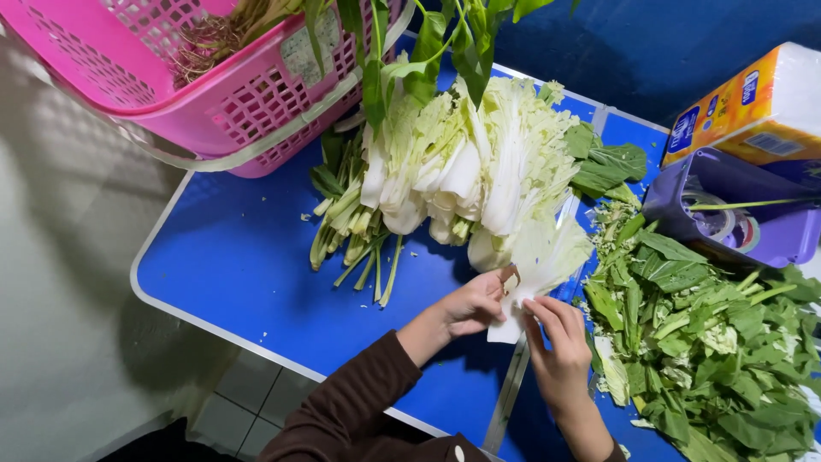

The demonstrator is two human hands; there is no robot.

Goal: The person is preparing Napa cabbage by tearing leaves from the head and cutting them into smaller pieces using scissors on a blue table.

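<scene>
While both hands pinch its white base, one cabbage leaf (539,265) lies flat: left hand (470,306) steadies, right hand (558,346) grips; cut greens (710,342) heaped right.

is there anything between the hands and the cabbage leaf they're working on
Nothing visible. The left hand and the right hand both already touch the pale cabbage leaf at its white base, on the blue table. The pile of cabbage leaves lies just beyond it, and the heap of torn greens sits to the right.
</scene>
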